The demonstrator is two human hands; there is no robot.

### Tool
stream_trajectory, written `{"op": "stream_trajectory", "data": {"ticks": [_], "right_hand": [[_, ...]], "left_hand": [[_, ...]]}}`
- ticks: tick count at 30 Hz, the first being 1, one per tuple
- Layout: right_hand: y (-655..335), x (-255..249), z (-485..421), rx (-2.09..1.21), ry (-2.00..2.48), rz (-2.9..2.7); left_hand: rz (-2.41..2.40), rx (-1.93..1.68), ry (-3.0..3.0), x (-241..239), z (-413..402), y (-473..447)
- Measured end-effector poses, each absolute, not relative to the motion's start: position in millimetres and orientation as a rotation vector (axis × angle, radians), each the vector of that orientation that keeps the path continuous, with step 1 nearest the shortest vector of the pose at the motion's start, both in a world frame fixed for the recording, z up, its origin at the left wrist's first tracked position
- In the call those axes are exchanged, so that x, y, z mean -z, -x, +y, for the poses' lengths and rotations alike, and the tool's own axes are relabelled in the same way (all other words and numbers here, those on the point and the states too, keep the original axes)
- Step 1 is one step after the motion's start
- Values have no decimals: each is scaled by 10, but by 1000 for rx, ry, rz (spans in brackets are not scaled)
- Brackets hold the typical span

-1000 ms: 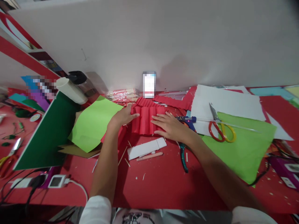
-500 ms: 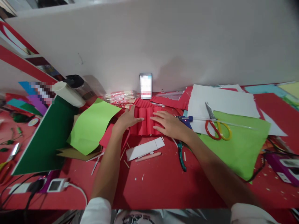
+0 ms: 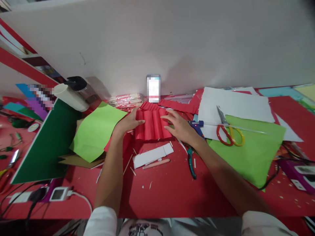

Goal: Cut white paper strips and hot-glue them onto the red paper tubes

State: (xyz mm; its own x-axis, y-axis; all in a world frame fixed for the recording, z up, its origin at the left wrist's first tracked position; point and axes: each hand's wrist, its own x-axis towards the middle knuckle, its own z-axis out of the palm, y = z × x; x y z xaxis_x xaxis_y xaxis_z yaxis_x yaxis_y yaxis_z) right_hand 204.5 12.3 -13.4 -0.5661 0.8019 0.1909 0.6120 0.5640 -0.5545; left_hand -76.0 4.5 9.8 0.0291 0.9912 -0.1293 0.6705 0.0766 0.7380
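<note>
A pleated piece of red paper (image 3: 153, 125) lies on the red table, its folds running away from me. My left hand (image 3: 129, 122) is at its left edge, thumb stretched over the paper and fingers apart. On the opposite edge, my right hand (image 3: 177, 124) rests with spread fingers, the tips touching or just above the last fold. Neither hand grips the paper. Closer to me lie a folded white card strip (image 3: 153, 155) and a pink pen-like stick (image 3: 156, 164). Teal-handled pliers (image 3: 191, 163) are below my right wrist.
A phone (image 3: 154, 88) leans on the wall. To the right, scissors (image 3: 227, 131) lie on green paper (image 3: 248, 157), beside a blue glue gun (image 3: 197, 127). Lime paper (image 3: 98, 131) and a dark green board (image 3: 46, 147) stand left. A power strip with cables (image 3: 50, 193) lies front left.
Both hands have drawn outward from the middle of the pleated red paper to its sides, uncovering more folds. The view has shifted slightly.
</note>
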Motion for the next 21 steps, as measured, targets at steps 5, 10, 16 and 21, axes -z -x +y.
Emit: {"op": "stream_trajectory", "data": {"ticks": [5,10,16,21], "right_hand": [[-2071,126,142,-595,1131,-2366],[-2125,6,142,-606,1158,-2373],[-2192,-191,121,-674,1230,-2456],[-2193,-221,83,-618,1089,-2571]], "left_hand": [[1853,-469,-1637,-141,54,862],[2027,-325,-1749,-340,-31,816],[2042,-71,-1878,-795,-332,638],[1839,123,-2018,-960,-707,412]]}}
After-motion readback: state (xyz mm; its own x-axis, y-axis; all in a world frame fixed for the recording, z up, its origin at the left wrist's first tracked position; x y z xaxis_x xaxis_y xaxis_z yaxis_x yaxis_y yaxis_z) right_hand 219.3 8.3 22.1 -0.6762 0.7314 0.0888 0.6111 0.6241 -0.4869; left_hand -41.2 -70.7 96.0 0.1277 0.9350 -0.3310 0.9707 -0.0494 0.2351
